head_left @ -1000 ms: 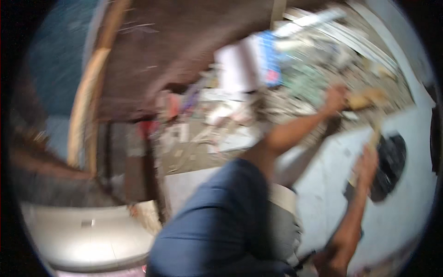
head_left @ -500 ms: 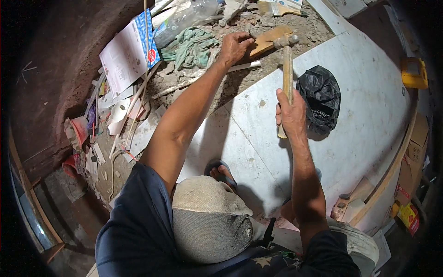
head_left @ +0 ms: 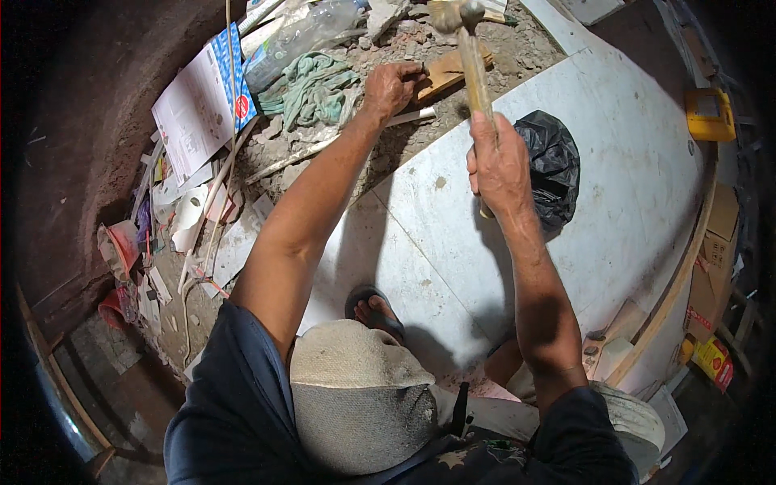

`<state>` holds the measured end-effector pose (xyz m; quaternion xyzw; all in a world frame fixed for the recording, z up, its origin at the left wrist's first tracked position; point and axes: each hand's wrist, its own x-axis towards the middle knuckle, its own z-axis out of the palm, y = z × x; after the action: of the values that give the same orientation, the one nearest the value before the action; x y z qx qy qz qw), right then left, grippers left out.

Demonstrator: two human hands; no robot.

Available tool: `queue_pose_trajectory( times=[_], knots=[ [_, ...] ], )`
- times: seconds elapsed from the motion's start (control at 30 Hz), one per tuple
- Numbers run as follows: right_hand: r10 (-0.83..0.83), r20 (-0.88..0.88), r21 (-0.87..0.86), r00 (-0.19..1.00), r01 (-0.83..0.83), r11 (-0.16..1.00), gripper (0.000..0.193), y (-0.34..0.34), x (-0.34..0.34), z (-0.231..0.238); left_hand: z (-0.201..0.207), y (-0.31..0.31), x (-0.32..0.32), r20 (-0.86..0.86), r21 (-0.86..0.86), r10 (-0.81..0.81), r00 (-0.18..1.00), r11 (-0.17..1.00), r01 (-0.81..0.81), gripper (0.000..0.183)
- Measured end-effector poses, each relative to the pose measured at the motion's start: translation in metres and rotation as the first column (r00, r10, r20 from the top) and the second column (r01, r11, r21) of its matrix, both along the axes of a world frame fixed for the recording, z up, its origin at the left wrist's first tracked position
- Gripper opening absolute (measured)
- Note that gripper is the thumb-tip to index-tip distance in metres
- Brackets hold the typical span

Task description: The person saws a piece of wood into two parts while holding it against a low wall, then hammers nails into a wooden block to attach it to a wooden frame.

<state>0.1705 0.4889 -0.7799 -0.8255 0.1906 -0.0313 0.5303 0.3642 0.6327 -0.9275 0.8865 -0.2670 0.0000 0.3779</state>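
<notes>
My right hand (head_left: 501, 162) is wrapped round the wooden handle of a hammer (head_left: 474, 77). The hammer is raised, its metal head beyond the far end of a short wooden board (head_left: 446, 74) as seen from above. My left hand (head_left: 394, 87) is closed in a pinch at the board's left end. A small dark bit shows at its fingertips, too small to name. Under the board lie grey rubble and dirt (head_left: 517, 52). Beside my right hand, a crumpled black plastic bag (head_left: 550, 166) rests on the white floor panel (head_left: 630, 186).
Left of the rubble are a green cloth (head_left: 311, 93), a clear plastic bottle (head_left: 311, 36), a paper sheet (head_left: 194, 121) and loose scraps. A thin pale pipe (head_left: 295, 158) crosses the debris. A yellow jug (head_left: 710, 115) and cardboard (head_left: 713, 259) stand at the right.
My right hand has lifted the hammer; its head is now higher in the view and farther from the board. My left hand stays at the board's end while the whole view shifts slightly.
</notes>
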Motion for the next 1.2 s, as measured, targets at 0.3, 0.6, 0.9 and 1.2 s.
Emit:
queue_pose_trajectory(
  times=[0.3,0.6,0.9,1.2],
  knots=[
    [0.095,-0.199,-0.245,0.975,-0.144,0.959,0.052,-0.004,0.016,-0.004,-0.019,0.008,0.007,0.113,0.166,-0.034,0.993,0.986,0.015,0.039],
    [0.125,-0.005,-0.303,0.992,-0.121,0.945,0.056,-0.013,0.008,-0.012,-0.016,0.001,-0.005,0.148,0.036,-0.022,0.989,0.999,0.017,0.037],
    [0.036,0.247,-0.098,0.968,-0.012,0.995,0.039,0.008,0.001,0.040,-0.025,0.027,-0.018,-0.020,0.096,0.009,1.000,0.995,-0.007,0.085],
    [0.060,-0.156,-0.307,0.986,-0.106,0.946,0.048,-0.011,0.011,0.001,-0.014,0.027,-0.025,-0.199,0.056,-0.008,0.980,0.998,0.019,0.086]
  ],
)
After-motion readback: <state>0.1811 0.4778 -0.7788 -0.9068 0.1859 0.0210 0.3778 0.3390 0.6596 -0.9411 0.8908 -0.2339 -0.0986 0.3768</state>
